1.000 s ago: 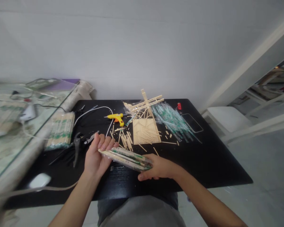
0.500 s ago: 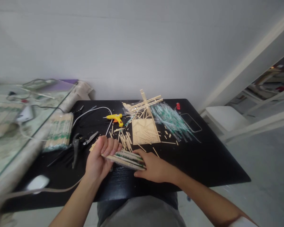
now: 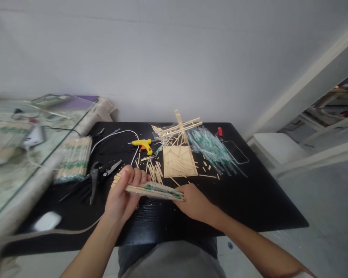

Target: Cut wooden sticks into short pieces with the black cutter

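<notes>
Both my hands hold a bundle of wrapped chopsticks (image 3: 155, 190) level above the near middle of the black table (image 3: 249, 200). My left hand (image 3: 120, 195) is closed round the bundle's left end, fingers curled over the top. My right hand (image 3: 193, 200) grips its right end from below. Just beyond lie loose cut wooden sticks (image 3: 153, 170) and a flat stick panel (image 3: 178, 160) with a stick frame (image 3: 178, 127) rising behind it.
A yellow glue gun (image 3: 142, 144) with a white cord, black pliers and scissors (image 3: 97, 173), a pack of chopsticks (image 3: 74, 158), a heap of empty wrappers (image 3: 211, 146), a phone (image 3: 236, 151) and a white mouse (image 3: 48, 221) lie on the table. A glass-topped table (image 3: 20, 154) stands at left.
The bundle has shifted slightly left and turned more level. My left fingers closed over its end; my right hand moved from lying on top to holding the right end.
</notes>
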Available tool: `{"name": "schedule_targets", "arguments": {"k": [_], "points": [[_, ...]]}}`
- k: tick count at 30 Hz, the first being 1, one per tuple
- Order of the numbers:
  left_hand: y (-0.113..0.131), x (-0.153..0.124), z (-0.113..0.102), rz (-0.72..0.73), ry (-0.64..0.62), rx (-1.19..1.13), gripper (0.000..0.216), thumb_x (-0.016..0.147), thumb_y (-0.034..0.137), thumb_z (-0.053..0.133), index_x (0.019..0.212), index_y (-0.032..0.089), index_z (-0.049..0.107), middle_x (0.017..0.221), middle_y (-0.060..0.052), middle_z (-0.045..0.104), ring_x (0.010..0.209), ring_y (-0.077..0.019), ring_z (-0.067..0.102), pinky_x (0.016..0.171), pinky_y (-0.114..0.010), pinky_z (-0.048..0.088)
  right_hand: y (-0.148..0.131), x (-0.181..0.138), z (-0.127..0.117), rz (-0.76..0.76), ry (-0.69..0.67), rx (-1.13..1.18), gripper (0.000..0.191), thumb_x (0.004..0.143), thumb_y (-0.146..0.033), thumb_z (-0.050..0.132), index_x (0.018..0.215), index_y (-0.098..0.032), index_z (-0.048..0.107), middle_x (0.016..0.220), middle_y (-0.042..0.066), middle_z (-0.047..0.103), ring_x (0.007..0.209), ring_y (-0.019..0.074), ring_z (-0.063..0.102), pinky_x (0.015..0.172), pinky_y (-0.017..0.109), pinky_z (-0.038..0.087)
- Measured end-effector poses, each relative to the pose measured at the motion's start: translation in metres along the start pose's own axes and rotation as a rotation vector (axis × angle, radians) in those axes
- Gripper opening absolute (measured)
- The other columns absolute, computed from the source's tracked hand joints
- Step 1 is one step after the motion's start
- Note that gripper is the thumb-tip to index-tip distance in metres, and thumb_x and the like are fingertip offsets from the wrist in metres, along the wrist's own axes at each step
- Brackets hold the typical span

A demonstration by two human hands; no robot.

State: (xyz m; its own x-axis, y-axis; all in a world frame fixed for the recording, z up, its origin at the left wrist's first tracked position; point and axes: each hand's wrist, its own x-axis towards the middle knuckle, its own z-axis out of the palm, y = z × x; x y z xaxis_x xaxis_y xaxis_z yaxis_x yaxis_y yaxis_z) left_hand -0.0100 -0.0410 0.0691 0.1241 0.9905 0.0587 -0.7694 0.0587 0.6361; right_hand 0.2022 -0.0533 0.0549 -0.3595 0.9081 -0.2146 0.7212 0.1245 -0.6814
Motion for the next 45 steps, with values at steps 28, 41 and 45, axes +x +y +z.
{"name": "schedule_targets", "arguments": {"k": [28, 41, 45], "points": [[-0.015, -0.027, 0.021, 0.303, -0.232, 0.790, 0.046, 0.080, 0.017, 0.080, 0.120, 0.028, 0.060, 0.090, -0.001, 0.073, 0.096, -0.0211, 0.069, 0.089, -0.035, 0.054, 0.021, 0.026, -0.001, 0.165, 0.126, -0.215, 0.017, 0.084, -0.016, 0.059, 0.072, -0.016, 0.071, 0.077, 0.008, 0.074, 0.071, 0.0192, 0.065, 0.057, 0.025, 0.030], [-0.027, -0.028, 0.032, 0.355, -0.484, 0.789, 0.025, 0.077, 0.001, 0.073, 0.082, 0.024, 0.063, 0.075, -0.004, 0.069, 0.082, -0.0238, 0.065, 0.084, -0.044, 0.051, 0.045, 0.041, 0.019, -0.052, 0.107, 0.511, 0.020, 0.079, -0.019, 0.053, 0.058, -0.017, 0.053, 0.057, -0.001, 0.056, 0.057, 0.0126, 0.048, 0.054, 0.023, 0.039], [-0.032, -0.031, 0.031, 0.359, -0.447, 0.725, 0.036, 0.071, 0.003, 0.081, 0.094, 0.026, 0.066, 0.074, -0.002, 0.066, 0.080, -0.0225, 0.063, 0.079, -0.039, 0.051, 0.034, 0.035, 0.022, -0.050, 0.056, 0.462, 0.023, 0.080, -0.018, 0.048, 0.058, -0.019, 0.050, 0.049, -0.003, 0.042, 0.051, 0.0121, 0.041, 0.049, 0.024, 0.034]]}}
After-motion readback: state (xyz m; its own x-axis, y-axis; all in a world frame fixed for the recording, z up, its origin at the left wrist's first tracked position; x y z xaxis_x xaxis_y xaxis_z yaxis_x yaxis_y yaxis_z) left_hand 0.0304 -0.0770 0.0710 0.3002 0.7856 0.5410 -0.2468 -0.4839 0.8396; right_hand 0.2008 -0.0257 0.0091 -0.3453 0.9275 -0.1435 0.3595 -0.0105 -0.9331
